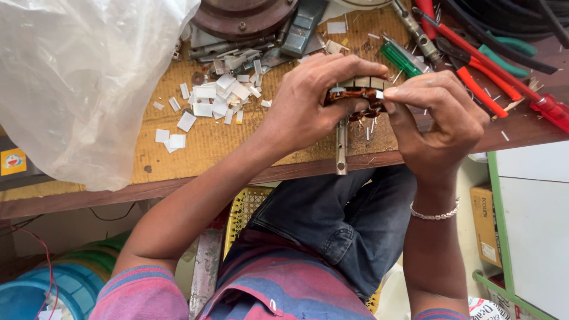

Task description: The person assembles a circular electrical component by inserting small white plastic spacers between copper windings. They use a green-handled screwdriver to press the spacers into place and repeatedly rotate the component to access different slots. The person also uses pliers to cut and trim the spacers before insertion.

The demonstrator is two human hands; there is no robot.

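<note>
My left hand [314, 98] grips a small motor armature [361, 95] wound with copper wire, its metal shaft [341, 148] pointing down toward me over the bench edge. My right hand [435, 121] pinches the armature's right end between thumb and forefinger, pressing a small white slip at the slots. Both hands meet over the front of the wooden workbench [207, 142]. A metal bracelet [435, 213] circles my right wrist.
Several white paper slips [216, 101] lie scattered on the bench. A clear plastic bag [77, 77] covers the left. A green-handled screwdriver [400, 56], red-handled pliers [480, 65] and black cables [515, 12] lie at the right. A round metal motor housing [243, 15] sits at the back.
</note>
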